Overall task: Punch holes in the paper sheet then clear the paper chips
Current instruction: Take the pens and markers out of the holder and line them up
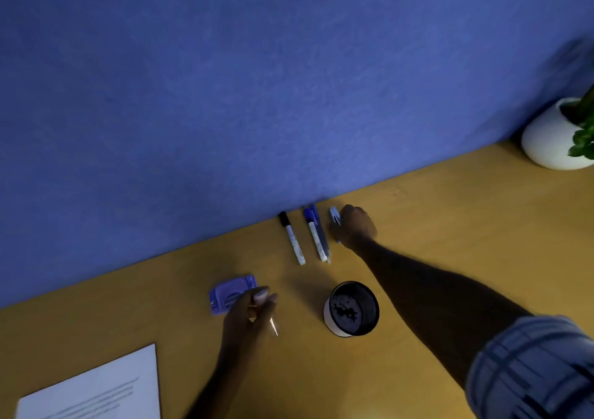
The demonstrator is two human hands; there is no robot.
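My tabletop (450, 226) is a warm mustard yellow, and the wall (225, 81) behind it is a mottled blue. My sleeve (533, 367), lower right of the frame, is grey-blue plaid with darker stripes. The hole punch (225, 293) is lavender-purple. The paper sheet (96, 389), lower left, is white with grey lines of print. One marker (292, 237) has a black cap, another (314, 234) a blue one, both with white barrels. The cup (352, 309) is black inside with a white wall. The pot (549, 136), upper right, is white, with a green plant (583, 136).

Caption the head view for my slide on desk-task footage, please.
Right hand grasps a pen by the wall; left hand holds another pen near the punch.
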